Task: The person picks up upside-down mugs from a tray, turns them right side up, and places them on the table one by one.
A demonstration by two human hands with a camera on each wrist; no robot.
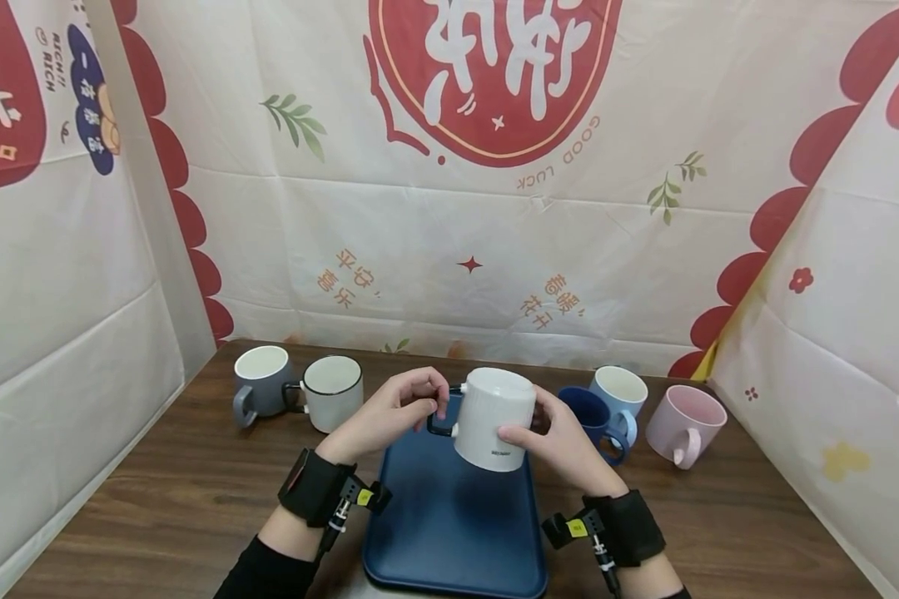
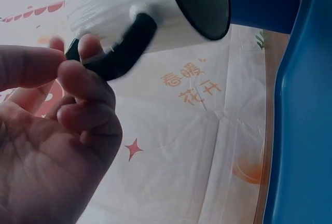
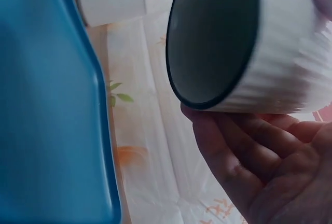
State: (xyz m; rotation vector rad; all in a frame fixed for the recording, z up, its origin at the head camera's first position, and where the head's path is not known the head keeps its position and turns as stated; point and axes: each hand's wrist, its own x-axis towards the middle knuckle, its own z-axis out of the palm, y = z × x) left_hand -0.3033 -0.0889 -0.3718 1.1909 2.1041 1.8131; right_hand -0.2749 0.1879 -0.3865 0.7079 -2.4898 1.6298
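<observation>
A white ribbed mug (image 1: pixel 494 420) with a black handle and black rim is held upside down over the dark blue tray (image 1: pixel 453 532). My right hand (image 1: pixel 569 445) grips its side, thumb on the near face and fingers behind. In the right wrist view, its dark opening (image 3: pixel 212 42) faces the tray side. My left hand (image 1: pixel 389 416) is at the handle; in the left wrist view, thumb and fingertips pinch the black handle (image 2: pixel 129 45), covering its outer bend.
Left of the tray stand a grey mug (image 1: pixel 273 387) and another white mug with a black rim (image 1: pixel 337 403). On the right are a navy mug (image 1: pixel 580 412), a light blue mug (image 1: pixel 614 395) and a pink mug (image 1: pixel 677 428). A printed cloth (image 1: pixel 434 225) hangs behind the wooden table.
</observation>
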